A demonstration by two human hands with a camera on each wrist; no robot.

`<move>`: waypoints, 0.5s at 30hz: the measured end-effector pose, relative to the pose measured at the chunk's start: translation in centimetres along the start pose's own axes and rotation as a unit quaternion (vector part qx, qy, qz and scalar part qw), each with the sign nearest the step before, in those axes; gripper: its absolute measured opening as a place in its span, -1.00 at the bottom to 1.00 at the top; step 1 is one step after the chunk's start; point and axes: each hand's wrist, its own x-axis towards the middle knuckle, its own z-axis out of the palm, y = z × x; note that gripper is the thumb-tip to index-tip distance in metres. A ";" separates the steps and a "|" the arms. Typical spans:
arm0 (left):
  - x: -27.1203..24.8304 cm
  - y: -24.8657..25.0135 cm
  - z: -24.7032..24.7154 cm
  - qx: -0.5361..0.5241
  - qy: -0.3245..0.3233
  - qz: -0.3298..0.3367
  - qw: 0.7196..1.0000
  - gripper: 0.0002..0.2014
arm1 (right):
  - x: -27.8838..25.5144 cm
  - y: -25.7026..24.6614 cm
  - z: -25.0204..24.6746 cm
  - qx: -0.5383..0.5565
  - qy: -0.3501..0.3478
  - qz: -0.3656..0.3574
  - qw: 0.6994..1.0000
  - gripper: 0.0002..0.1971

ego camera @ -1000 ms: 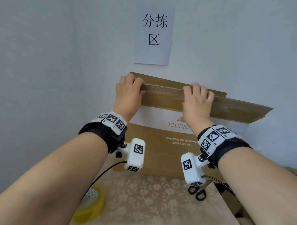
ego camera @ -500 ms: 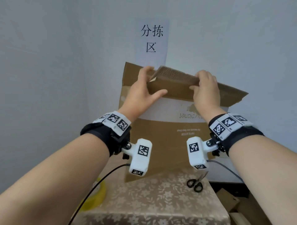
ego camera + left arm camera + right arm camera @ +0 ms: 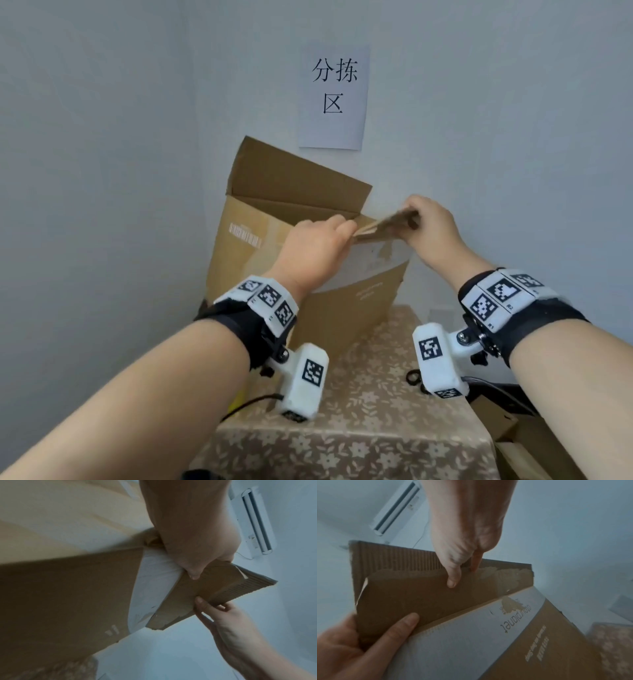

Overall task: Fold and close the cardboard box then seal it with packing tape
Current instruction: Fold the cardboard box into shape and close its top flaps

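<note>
A parcel-sorting corner; a paper sign [image 3: 333,97] reading 分拣区 hangs on the bare wall [image 3: 496,137]; spare cardboard [image 3: 493,416] lies beside the table [image 3: 359,442].

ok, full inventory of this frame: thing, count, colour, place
cardboard box: 1, brown with a white band, standing on the table against the wall, top open
near flap: 1, brown, held by both hands
far flap: 1, brown, upright at the wall
paper sign: 1, white with black characters, on the wall above the box
table: 1, beige floral cloth, under the box
scissors: 1, black handles, on the table, partly hidden by the right wrist camera
tape roll: 1, yellow, mostly hidden behind the left arm
air conditioner: 1, white, high on the wall
left hand: grips near flap
right hand: pinches near flap
</note>
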 end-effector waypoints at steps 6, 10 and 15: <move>-0.7 0.5 0.6 -0.056 -0.027 -0.010 0.998 -0.65 | -0.1 1.2 0.4 0.039 0.025 -0.023 0.999 -0.86; -1.5 -3.0 -0.7 -0.086 -0.146 -0.003 0.985 -0.27 | 0.0 1.8 0.0 0.046 0.034 -0.046 0.997 -0.87; -4.1 -3.8 -0.2 0.007 -0.325 -0.061 0.944 -0.33 | -2.9 2.8 1.1 0.041 0.026 -0.085 0.995 -0.90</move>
